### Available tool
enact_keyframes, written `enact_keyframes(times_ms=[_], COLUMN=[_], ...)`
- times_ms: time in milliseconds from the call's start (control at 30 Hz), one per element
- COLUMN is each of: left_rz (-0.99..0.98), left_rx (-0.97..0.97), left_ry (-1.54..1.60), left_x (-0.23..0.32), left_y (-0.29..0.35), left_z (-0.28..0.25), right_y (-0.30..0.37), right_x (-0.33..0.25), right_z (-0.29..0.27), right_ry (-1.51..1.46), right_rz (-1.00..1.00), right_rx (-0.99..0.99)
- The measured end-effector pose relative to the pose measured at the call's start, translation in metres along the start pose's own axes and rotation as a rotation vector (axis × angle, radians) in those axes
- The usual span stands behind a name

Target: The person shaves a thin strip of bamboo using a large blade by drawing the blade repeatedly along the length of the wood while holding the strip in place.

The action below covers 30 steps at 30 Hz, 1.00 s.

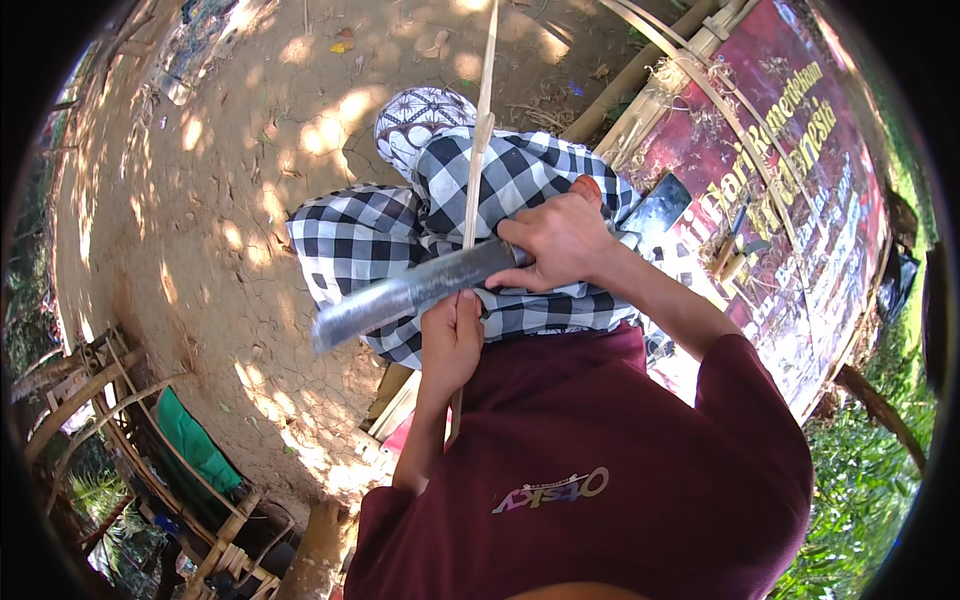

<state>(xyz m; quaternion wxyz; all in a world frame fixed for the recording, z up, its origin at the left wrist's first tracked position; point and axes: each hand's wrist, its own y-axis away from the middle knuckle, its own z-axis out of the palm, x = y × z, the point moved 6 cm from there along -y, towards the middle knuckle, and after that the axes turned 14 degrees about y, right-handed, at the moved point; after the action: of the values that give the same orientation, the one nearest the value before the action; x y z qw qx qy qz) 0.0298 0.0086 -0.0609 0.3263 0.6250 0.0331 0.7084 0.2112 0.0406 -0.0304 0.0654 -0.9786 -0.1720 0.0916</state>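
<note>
Wood strip (477, 170), long and pale, standing out over checked trousers (350, 235), crossed by one broad knife (395, 298); right hand (562, 240) grasping knife handle; left hand (452, 335) clenched around strip, just beside blade; probably best worked by shallow, even strokes, fingers clear of edge; containers: none discernible

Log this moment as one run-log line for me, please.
left hand: closed on pale strip | right hand: grips large knife | knife: pointing left, across strip in view | below: checked trousers
</note>
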Motion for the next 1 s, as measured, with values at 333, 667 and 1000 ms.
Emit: enact_keyframes(times_ms=[333, 667, 1000], left_rz=[0.000, 0.013, 0.194], left_rx=[0.012, 0.042, 0.139], left_ry=[-0.099, -0.168, -0.371], left_x=[0.007, 0.005, 0.023], left_y=[0.010, 0.046, -0.011], left_z=[-0.008, -0.023, -0.034], right_y=[-0.026, -0.034, -0.019], right_x=[0.037, 0.192, 0.063], right_z=[-0.009, -0.007, -0.008], right_ry=[0.002, -0.010, -0.094], right_rz=[0.178, 0.797, 0.373], right_rx=[-0.002, 0.089, 0.068])
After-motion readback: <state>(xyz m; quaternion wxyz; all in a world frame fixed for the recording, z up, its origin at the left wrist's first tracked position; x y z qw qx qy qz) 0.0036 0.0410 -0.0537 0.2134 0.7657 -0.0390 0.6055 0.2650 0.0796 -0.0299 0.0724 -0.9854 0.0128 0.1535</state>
